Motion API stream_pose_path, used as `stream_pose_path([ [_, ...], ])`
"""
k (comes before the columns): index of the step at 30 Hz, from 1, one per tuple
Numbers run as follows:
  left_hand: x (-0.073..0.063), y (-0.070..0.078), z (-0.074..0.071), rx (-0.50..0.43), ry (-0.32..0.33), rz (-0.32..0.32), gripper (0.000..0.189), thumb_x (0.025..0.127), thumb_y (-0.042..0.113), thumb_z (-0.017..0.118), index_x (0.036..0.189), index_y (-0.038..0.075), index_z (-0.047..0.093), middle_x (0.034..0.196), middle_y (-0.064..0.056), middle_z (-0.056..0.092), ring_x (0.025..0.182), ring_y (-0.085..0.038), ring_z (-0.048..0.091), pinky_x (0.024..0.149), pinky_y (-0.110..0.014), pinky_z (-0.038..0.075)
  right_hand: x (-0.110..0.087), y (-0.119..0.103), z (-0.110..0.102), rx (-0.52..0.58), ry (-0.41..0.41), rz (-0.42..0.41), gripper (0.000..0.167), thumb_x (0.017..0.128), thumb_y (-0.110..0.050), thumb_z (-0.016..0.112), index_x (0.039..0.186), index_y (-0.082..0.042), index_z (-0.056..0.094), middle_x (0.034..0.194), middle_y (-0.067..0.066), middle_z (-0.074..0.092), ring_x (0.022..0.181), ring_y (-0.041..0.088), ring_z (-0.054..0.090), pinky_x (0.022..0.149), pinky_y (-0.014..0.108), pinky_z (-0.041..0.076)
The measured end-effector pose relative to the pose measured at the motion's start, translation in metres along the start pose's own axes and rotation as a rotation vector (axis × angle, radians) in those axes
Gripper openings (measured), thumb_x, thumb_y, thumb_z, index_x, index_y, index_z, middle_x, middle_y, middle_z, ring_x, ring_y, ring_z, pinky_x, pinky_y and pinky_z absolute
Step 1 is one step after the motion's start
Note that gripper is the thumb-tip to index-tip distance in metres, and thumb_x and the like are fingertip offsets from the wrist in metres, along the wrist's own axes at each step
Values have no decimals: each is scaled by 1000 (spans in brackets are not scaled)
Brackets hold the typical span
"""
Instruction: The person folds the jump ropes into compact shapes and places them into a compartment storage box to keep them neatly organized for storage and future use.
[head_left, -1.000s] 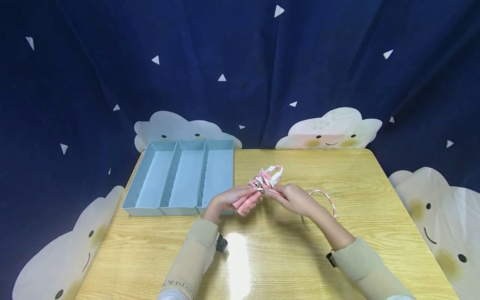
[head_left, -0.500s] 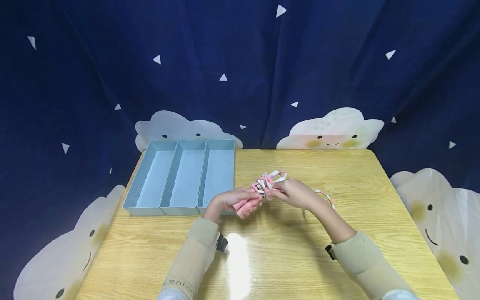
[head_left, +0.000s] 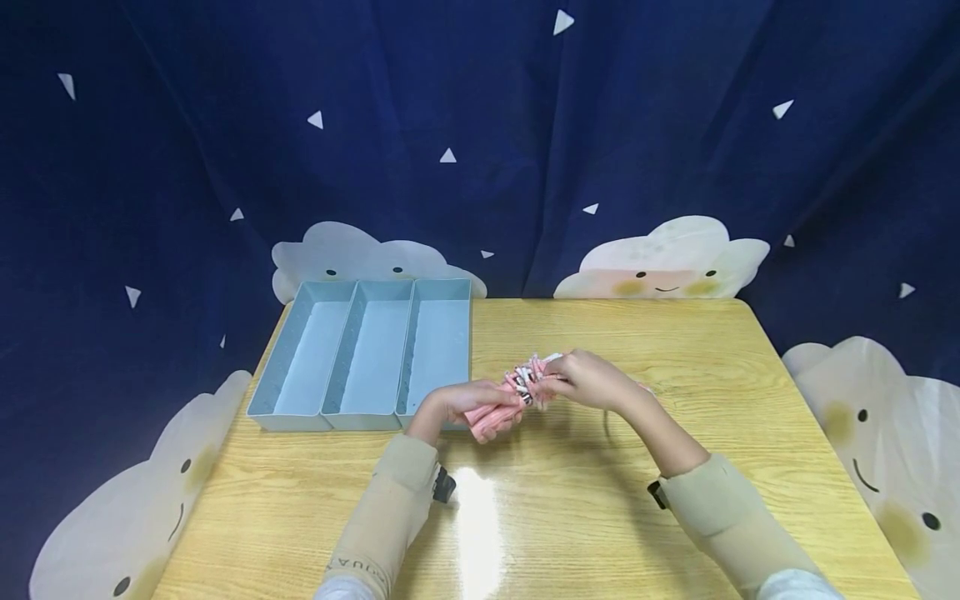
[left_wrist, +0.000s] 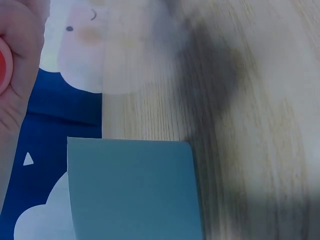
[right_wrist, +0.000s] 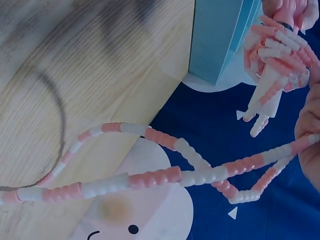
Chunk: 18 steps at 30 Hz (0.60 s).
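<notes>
A pink-and-white beaded jump rope is bunched between my hands above the table, its cord wound round the bundle. My left hand grips its two pink handles; in the left wrist view that hand shows at the left edge, round a pink handle end. My right hand pinches the cord beside the wound part. From the right hand in the right wrist view, a loose stretch of beaded cord loops away toward the table. The right hand's fingertips are partly hidden.
A light blue tray with three long compartments stands on the left of the wooden table, close to my left hand. Behind the table hangs a dark blue curtain with clouds and triangles.
My right hand has moved over and round the bundle, drawing the cord across it. Less of the loose cord shows beyond my right forearm. My left hand has stayed nearly still.
</notes>
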<state>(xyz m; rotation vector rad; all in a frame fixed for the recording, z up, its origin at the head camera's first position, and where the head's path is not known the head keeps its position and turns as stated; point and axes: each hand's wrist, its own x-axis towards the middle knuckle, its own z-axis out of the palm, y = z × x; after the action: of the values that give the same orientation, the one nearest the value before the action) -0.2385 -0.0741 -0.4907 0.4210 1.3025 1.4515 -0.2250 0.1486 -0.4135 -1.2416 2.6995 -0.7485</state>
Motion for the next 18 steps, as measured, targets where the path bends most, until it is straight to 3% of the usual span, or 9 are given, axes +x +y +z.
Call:
stream_pose_path([
  [7,0,-2,0,-13,-26,-22,30,98,25,38,91,-1,50,64,-4,51,44,-10,45,42,-21,40,5,3,-1,129,-24,43,22,83,-25,67,65,-13,64,59,-7,60,51,3,52,48,20,45],
  [14,-2,-2,2,0,-36,-59,30,97,24,39,91,-3,49,64,-4,52,44,-9,45,42,-21,40,8,5,-3,223,-44,98,23,79,-27,71,64,-13,61,59,-6,58,50,3,49,45,21,45],
  [18,-1,-3,4,18,-83,-76,30,97,24,38,94,-4,47,65,-3,51,44,-8,43,41,-20,38,10,7,-4,261,-71,110,21,79,-25,71,66,-12,61,60,-6,58,52,5,51,48,22,46],
])
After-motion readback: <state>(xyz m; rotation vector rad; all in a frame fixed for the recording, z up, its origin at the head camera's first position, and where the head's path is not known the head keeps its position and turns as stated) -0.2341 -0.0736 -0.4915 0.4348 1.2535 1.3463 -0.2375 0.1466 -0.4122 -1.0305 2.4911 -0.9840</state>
